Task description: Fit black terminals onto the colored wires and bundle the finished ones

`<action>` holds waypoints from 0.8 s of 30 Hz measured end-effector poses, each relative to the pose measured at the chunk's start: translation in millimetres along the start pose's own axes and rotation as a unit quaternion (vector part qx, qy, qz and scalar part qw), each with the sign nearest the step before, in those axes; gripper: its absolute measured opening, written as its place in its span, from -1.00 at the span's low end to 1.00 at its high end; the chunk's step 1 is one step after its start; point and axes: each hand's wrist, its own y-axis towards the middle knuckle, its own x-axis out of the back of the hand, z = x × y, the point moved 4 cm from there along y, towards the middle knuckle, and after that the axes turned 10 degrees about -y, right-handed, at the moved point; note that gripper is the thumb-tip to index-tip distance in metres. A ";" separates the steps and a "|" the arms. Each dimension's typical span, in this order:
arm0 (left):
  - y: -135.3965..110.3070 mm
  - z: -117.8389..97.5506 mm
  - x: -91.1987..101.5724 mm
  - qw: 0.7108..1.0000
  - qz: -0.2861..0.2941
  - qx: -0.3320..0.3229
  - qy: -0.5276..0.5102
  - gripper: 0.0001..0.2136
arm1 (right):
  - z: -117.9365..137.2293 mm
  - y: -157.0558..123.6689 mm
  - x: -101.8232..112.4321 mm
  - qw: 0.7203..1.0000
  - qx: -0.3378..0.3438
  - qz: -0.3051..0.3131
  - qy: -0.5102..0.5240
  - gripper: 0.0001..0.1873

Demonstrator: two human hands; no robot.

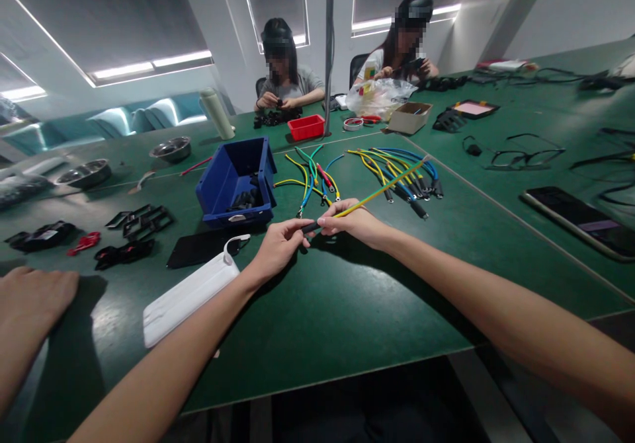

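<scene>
Over the green table, my right hand (353, 223) pinches a yellow-green wire (381, 194), whose free end points up and to the right. My left hand (282, 244) grips a black sleeve (311, 227) at the wire's near end, and the fingertips of both hands almost meet there. Just beyond my hands lie loose yellow, green and blue wires (308, 184) with metal lugs. To their right is a bundle of blue and yellow wires (404, 172) with black sleeves on their ends. A blue bin (208, 195) holding black pieces stands beyond my left hand.
Beside my left forearm lie a white pouch (191, 297) and a black flat object (196, 249). Another person's hand (37, 297) rests at the left edge. A phone (580, 221) and glasses (526, 159) lie right. Two people sit across the table behind a red tray (306, 127).
</scene>
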 end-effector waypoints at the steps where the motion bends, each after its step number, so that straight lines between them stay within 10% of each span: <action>1: 0.1 -0.1 0.0 1.000 0.000 0.000 0.001 -0.69 | 0.1 0.0 0.0 1.000 -0.001 -0.001 -0.001 -0.65; 24: -3.8 1.9 -2.5 0.996 0.041 -0.034 0.075 -0.64 | -3.6 0.8 3.0 1.000 0.008 0.027 -0.012 -0.68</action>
